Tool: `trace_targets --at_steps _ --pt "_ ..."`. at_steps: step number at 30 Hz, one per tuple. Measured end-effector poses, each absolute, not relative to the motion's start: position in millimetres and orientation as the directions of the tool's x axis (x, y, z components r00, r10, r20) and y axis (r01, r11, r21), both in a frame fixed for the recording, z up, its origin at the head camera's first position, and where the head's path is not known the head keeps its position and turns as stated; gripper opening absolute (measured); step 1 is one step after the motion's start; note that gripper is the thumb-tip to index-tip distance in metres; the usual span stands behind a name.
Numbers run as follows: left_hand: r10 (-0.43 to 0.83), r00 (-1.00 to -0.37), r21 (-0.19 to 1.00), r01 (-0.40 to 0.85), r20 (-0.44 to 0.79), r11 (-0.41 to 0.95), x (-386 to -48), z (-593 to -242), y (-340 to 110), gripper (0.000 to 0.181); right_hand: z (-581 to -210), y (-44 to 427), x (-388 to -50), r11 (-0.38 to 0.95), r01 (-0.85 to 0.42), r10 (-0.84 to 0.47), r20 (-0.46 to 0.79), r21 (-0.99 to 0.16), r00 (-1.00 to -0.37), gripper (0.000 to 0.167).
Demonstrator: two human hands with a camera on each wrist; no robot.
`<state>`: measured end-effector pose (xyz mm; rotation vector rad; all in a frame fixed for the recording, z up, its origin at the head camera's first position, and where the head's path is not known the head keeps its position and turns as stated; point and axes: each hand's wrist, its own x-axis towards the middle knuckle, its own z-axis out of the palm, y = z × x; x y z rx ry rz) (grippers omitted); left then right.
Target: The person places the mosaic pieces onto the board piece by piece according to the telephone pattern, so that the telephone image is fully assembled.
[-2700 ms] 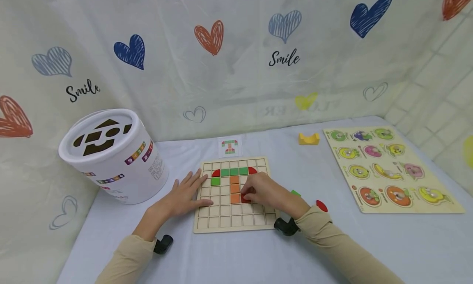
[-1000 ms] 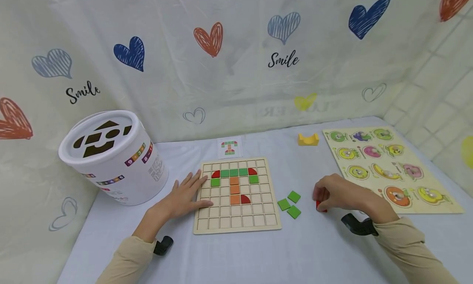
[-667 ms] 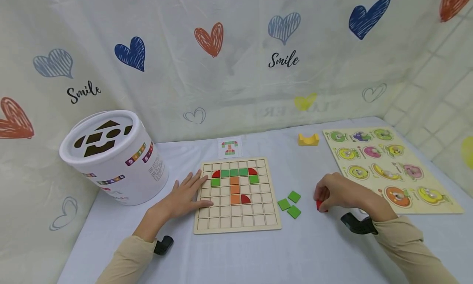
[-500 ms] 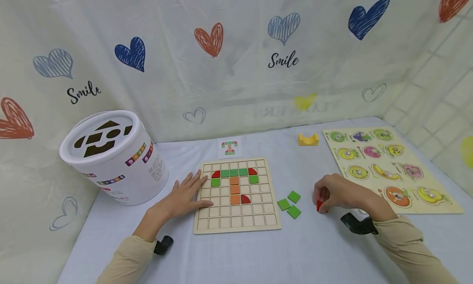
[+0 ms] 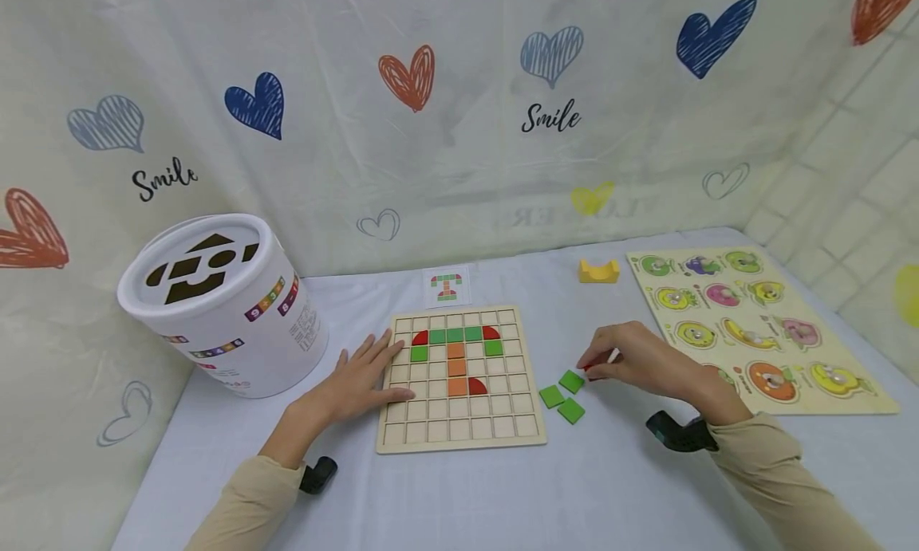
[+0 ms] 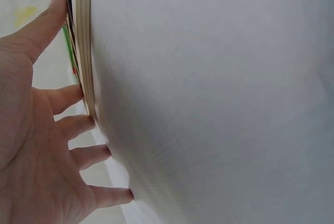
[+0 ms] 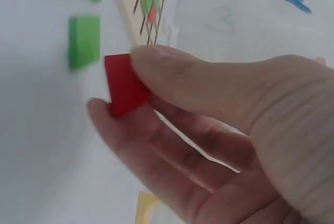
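My right hand pinches a red quarter-circle tile between thumb and fingers, just right of several loose green square tiles. With fingers spread, my left hand rests on the left edge of the wooden grid board; in the left wrist view its thumb and fingertips touch the board's side and the cloth. On the board lie green, orange and red tiles in a T-like shape, with a single red quarter-circle tile beside the lowest orange square.
Behind the board lies a small pattern card. A white bucket with shaped holes in its lid stands at the left. At the right is a fruit puzzle board, and a yellow arch block sits at the back.
A green square now sits below the board's right red tile. My right hand went from the board to the loose red tile, picked it up and moved left with it. My left hand stayed put.
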<state>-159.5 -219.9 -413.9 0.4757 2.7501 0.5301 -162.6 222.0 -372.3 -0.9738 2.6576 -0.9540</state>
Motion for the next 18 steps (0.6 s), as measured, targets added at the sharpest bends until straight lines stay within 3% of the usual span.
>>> trace_targets --at_steps 10,18 --pt "0.373 -0.901 0.399 0.266 -0.222 0.878 -159.8 -414.5 -218.8 0.096 -384.2 138.0 -181.2 0.444 -0.593 -0.647 0.218 -0.672 -0.731 0.009" --pt "0.368 -0.902 0.398 0.259 -0.227 0.88 -159.8 -412.9 -219.2 0.096 -389.7 79.0 -186.5 0.312 -0.591 -0.747 0.193 -0.744 -0.637 0.01"
